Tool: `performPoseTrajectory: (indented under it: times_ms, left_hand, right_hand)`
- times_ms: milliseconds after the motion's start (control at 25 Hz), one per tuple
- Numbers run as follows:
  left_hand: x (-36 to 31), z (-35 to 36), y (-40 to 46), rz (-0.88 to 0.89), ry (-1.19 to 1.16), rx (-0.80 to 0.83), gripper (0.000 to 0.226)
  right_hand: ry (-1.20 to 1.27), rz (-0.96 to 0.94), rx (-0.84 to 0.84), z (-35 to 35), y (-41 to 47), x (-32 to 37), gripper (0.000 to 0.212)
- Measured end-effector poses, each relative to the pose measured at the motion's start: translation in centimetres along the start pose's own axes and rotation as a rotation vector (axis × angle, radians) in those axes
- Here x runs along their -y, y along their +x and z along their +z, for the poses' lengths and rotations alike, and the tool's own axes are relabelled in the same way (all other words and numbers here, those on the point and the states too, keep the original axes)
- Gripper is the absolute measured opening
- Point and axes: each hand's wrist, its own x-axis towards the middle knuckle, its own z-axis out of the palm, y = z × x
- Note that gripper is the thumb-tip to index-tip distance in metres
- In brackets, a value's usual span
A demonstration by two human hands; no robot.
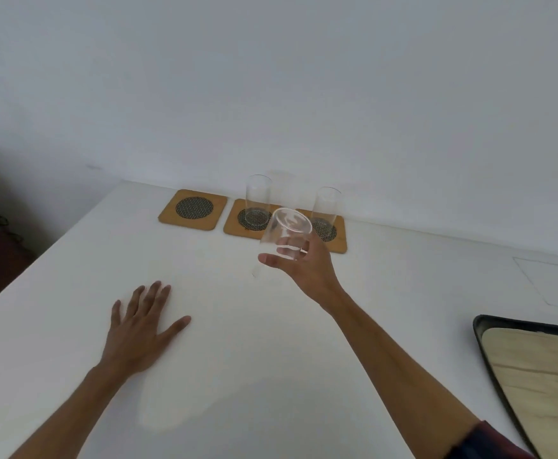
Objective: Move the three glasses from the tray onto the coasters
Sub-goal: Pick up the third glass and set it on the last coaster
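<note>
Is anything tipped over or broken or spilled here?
Nothing is broken or spilled. The only tilted thing is the glass in the right hand, held in the air. Two other glasses stand upright on coasters, and the left coaster is bare.

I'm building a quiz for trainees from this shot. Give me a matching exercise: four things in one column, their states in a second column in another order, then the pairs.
Things:
1. left coaster
2. middle coaster
3. right hand
4. left hand

States:
A. flat on the table
B. holds a tilted glass
C. bare, no glass on it
D. has an upright glass on it

Pairs: 1-C, 2-D, 3-B, 4-A
</note>
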Motion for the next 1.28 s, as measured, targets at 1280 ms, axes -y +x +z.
performPoseTrajectory:
  times_ms: [1280]
  left_hand:
    - [2.8,-0.3,5.6,-0.028,0.028,-0.029,0.084]
  right_hand:
    - [-0.301,-0.131,0.108,21.4,26.4,-3.4,0.078]
